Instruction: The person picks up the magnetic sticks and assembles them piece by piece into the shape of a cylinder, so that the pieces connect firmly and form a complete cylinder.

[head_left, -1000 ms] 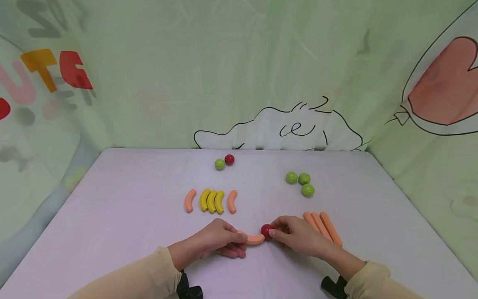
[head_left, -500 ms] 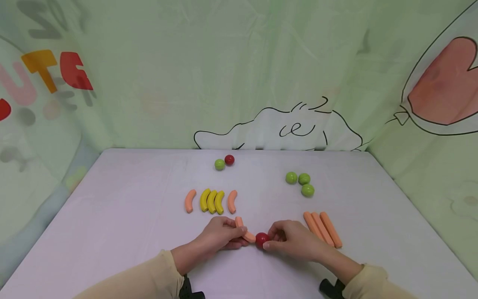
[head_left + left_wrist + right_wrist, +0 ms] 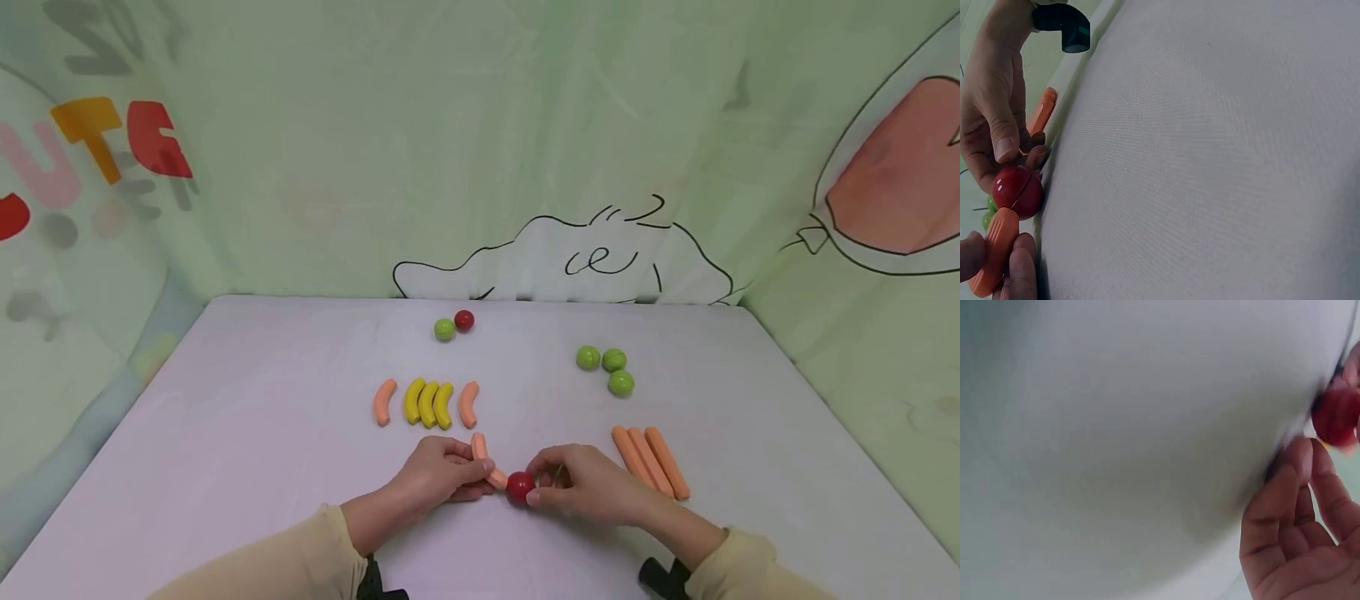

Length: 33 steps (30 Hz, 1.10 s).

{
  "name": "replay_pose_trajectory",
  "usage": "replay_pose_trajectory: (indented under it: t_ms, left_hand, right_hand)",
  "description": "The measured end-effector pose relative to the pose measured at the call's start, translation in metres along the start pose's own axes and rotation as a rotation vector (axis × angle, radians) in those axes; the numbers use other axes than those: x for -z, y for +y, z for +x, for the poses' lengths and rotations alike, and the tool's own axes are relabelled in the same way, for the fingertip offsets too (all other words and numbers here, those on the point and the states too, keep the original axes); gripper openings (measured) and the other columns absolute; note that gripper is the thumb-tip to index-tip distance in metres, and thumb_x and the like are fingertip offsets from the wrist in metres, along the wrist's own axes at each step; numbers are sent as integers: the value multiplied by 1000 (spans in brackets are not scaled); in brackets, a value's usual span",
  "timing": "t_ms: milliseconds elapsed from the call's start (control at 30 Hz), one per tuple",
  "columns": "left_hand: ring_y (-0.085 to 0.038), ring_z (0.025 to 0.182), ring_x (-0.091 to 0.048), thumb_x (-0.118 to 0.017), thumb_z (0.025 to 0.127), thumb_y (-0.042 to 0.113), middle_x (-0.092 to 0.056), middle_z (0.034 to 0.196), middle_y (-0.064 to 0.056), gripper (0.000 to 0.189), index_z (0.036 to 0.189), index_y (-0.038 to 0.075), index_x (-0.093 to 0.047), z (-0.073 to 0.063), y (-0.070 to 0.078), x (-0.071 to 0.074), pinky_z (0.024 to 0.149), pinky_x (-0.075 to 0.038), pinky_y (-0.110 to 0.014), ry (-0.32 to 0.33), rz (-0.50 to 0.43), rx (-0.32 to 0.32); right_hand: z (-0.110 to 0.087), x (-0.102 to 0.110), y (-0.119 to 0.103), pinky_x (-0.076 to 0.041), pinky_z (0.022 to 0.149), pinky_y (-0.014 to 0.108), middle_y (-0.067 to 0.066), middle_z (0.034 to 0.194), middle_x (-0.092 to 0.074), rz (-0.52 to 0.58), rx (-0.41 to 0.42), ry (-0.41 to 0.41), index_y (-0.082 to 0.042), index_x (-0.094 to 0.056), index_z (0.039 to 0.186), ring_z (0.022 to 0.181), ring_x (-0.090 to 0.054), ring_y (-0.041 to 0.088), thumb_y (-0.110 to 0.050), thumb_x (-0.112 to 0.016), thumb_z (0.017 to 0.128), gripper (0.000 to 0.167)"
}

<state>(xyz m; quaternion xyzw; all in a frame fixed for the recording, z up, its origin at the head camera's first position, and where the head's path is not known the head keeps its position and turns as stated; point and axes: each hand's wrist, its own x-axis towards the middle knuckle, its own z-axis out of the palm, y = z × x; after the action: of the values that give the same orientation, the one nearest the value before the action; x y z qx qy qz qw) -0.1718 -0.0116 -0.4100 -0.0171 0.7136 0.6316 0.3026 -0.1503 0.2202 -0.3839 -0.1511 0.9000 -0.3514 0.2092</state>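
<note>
My left hand [image 3: 446, 473] pinches a curved pink toy sausage [image 3: 480, 448] between thumb and fingers, its upper end pointing away from me. At the sausage's lower end sits a glossy red ball [image 3: 519, 487] with a groove across it, plain in the left wrist view as a red ball [image 3: 1017, 190] meeting the sausage tip. My right hand [image 3: 588, 483] holds the ball from the right, thumb low and index finger high at its edge. The right wrist view shows that hand [image 3: 1304, 531] with bent fingers close by the blurred ball.
Beyond the hands lie yellow toy bananas [image 3: 427, 404] between two curved sausages [image 3: 383, 402]. Farther back are a green ball [image 3: 444, 330] and a red ball [image 3: 464, 320]. Green balls [image 3: 614, 360] cluster at the right, with straight sausages [image 3: 651, 462] beside my right hand.
The held sausage has turned from lying nearly level to pointing steeply away from me. The right hand and red ball have shifted left and slightly nearer, staying at the sausage's end.
</note>
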Motion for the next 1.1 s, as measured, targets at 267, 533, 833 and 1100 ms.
replay_pose_trajectory:
  t_ms: [267,533,833,1100]
  left_hand:
    - [-12,82,-77,-73,95,12,-79,94,-13,26,113,-4,-66,1,-2,0,70,-61,-21,-9,-16,-4]
    - [-11,81,-77,-73,95,13,-79,93,-10,26,113,-3,-66,2,-7,-4,73,-62,-23,-36,-24,-10]
    - [-10,80,-76,-74,94,14,-78,89,-5,26,112,-3,-66,1,-4,-2,74,-62,-23,-19,-14,2]
    - [-10,80,-76,-75,94,15,-78,89,-6,27,112,-3,-66,-2,-1,1,74,-62,-22,-6,1,10]
  right_hand:
    - [40,24,-14,-59,85,34,9,114,-70,-204,122,107,-2,-65,128,97,-66,20,-13,-74,94,37]
    - [106,24,-20,-51,108,46,10,127,-68,-413,238,88,-7,-69,128,122,-61,28,-8,-72,94,34]
    - [116,28,-18,-55,89,34,3,102,-71,-450,184,98,-10,-78,103,96,-61,18,-20,-78,91,16]
    - [115,35,-19,-56,86,33,2,101,-72,-395,106,84,-8,-79,107,93,-62,16,-34,-80,89,32]
